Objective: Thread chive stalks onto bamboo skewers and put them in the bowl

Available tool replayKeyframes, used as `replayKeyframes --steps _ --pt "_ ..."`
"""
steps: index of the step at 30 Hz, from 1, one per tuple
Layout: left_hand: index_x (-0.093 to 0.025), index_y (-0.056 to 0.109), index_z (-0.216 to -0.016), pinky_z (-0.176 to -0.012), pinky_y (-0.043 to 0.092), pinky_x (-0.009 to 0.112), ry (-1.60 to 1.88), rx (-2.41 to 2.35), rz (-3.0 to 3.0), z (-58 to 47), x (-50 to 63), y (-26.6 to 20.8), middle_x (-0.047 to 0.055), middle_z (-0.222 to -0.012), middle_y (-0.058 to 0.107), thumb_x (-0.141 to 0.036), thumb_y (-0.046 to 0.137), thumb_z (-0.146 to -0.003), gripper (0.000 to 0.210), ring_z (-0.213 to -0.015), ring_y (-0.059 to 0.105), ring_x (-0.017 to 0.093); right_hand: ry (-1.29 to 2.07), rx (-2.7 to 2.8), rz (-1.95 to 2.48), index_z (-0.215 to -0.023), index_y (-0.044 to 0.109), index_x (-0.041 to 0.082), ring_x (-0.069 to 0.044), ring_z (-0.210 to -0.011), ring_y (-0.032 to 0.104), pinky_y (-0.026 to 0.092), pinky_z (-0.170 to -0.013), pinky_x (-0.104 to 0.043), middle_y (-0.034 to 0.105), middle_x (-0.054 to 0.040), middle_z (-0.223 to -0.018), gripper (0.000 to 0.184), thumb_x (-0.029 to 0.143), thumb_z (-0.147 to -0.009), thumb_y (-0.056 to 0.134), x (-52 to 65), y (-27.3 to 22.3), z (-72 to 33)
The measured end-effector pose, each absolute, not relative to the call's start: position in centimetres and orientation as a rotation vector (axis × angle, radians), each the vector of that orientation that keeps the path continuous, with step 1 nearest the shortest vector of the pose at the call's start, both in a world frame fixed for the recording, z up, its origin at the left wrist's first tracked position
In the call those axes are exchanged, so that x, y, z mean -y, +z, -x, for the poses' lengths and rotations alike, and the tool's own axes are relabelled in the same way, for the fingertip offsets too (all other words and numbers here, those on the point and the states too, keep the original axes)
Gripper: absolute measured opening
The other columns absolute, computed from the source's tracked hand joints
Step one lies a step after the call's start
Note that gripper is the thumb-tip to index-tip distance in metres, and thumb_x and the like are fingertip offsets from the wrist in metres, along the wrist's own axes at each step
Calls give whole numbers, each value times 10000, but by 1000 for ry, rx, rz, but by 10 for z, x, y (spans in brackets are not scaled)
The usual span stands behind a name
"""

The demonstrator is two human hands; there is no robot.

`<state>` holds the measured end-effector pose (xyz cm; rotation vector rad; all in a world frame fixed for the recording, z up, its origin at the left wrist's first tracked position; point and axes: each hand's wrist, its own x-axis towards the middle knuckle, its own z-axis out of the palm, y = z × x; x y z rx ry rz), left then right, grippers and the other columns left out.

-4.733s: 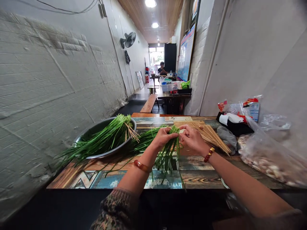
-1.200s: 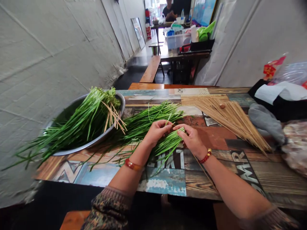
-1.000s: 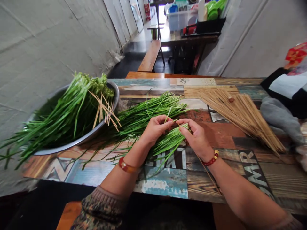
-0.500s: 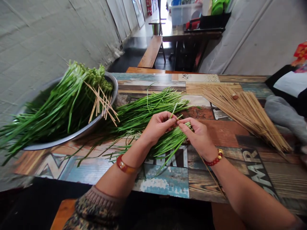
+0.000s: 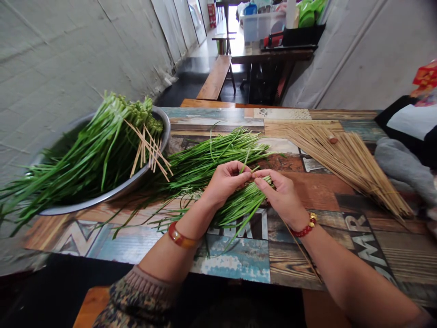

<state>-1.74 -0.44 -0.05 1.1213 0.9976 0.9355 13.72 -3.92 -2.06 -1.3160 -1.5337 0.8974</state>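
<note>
Above the table's middle my left hand (image 5: 226, 181) pinches the end of a green chive stalk (image 5: 246, 160) with thumb and fingers. Right against its fingertips, my right hand (image 5: 284, 195) is closed round a thin bamboo skewer (image 5: 303, 253), whose length runs down toward the table's near edge. A row of chives (image 5: 241, 207) hangs leftward from under the fingers of the right hand; the skewer's tip is hidden there. Just beyond both hands lies a loose pile of chives (image 5: 208, 157), pale ends to the right.
At left a metal basin (image 5: 112, 197) holds heaped chives (image 5: 92, 146) with several skewer ends (image 5: 150, 150) sticking out over its rim. A fanned bundle of bamboo skewers (image 5: 362, 168) lies at right, near a grey cloth (image 5: 403, 164). Behind stand a bench (image 5: 215, 77) and another table.
Both hands keep almost the same pinch at the chive ends. The whole view has shifted slightly, with the basin a little lower and further right.
</note>
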Motion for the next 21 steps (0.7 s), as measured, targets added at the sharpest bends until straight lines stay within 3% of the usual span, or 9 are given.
replayKeyframes --steps 21 --pt "-121 617 -704 -455 309 180 949 -1038 -1180 16 5 -2 -37 -548 545 -285 721 -651 202 -463 426 42 885 1569 1345 -926 686 207 -186 -809 643 477 -739 -314 723 -34 -911 204 331 -827 558 38 -22 -139"
